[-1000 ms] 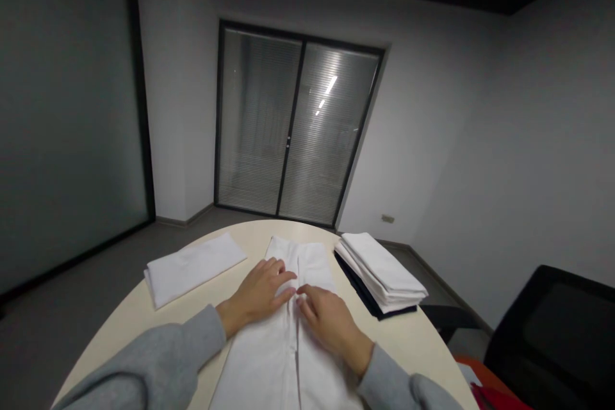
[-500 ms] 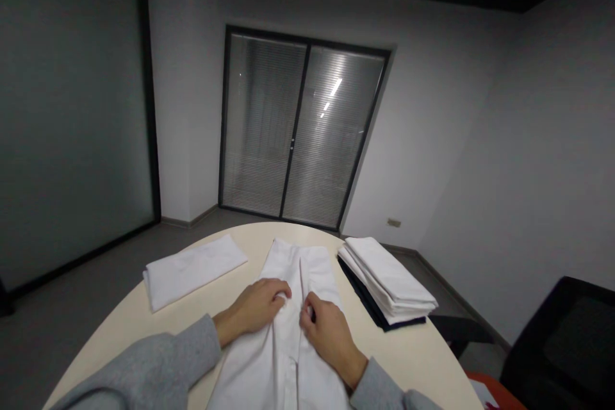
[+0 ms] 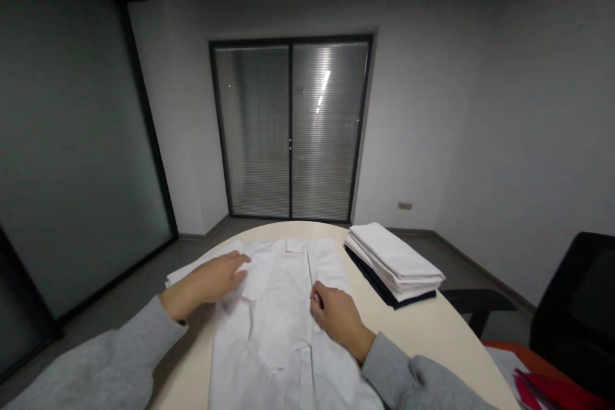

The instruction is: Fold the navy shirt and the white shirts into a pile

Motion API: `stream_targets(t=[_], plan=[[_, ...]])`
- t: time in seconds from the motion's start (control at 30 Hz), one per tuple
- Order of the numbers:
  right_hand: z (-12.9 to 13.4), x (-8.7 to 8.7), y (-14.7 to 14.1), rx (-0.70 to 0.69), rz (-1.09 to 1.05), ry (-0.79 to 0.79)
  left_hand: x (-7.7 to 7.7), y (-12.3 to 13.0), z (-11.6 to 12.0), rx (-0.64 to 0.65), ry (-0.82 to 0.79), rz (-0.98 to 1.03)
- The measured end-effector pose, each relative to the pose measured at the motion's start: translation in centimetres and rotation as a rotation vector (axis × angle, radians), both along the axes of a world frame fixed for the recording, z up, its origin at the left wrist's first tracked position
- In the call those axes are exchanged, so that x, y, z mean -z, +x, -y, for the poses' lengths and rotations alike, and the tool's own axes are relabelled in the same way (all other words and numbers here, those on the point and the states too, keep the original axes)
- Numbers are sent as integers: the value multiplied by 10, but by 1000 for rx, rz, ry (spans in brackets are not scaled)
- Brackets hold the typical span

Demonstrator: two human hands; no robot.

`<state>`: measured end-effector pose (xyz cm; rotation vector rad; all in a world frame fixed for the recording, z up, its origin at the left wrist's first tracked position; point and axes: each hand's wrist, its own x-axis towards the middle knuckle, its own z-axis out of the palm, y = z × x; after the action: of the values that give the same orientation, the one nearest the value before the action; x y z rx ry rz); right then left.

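Note:
A white garment (image 3: 283,307) with a front opening lies lengthwise before me on the round table. A small tab shows at its far edge and a seamed strip runs down its right half; its exact kind is unclear. My left hand (image 3: 216,278) rests on the garment's upper left side, fingers stretched out and thumb apart, so it is open. My right hand (image 3: 339,317) sits on the garment's right half with curled fingers, closed at the edge of the strip. A folded white cloth (image 3: 192,264) lies at the left, partly hidden by my left hand and the garment.
At the right of the pale table (image 3: 403,346) is a stack of folded white cloths (image 3: 394,259) on a dark folded cloth (image 3: 369,278). A black chair (image 3: 576,320) stands beyond the right edge, with red fabric (image 3: 552,387) beside it. Glass doors (image 3: 291,134) are behind.
My left hand has moved left and away from me, spreading the garment's left part flat over the folded cloth. My right hand stays near its place. The view has levelled.

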<state>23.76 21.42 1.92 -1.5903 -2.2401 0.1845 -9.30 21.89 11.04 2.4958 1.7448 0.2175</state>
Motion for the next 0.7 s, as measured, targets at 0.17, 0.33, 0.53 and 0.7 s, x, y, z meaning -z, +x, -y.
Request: stream_targets(t=[0.17,0.33,0.53,0.7], plan=[[2,-3,2,-26,11,-3,15,90,6,165,-143,-35],[2,-5,3,-39,34,5,34,119,42,194,-58,-65],[2,-6,3,-50,32,-19,40,103,115,400,-143,3],[4,-7,2,-43,19,-37,51,98,134,435,-204,-176]])
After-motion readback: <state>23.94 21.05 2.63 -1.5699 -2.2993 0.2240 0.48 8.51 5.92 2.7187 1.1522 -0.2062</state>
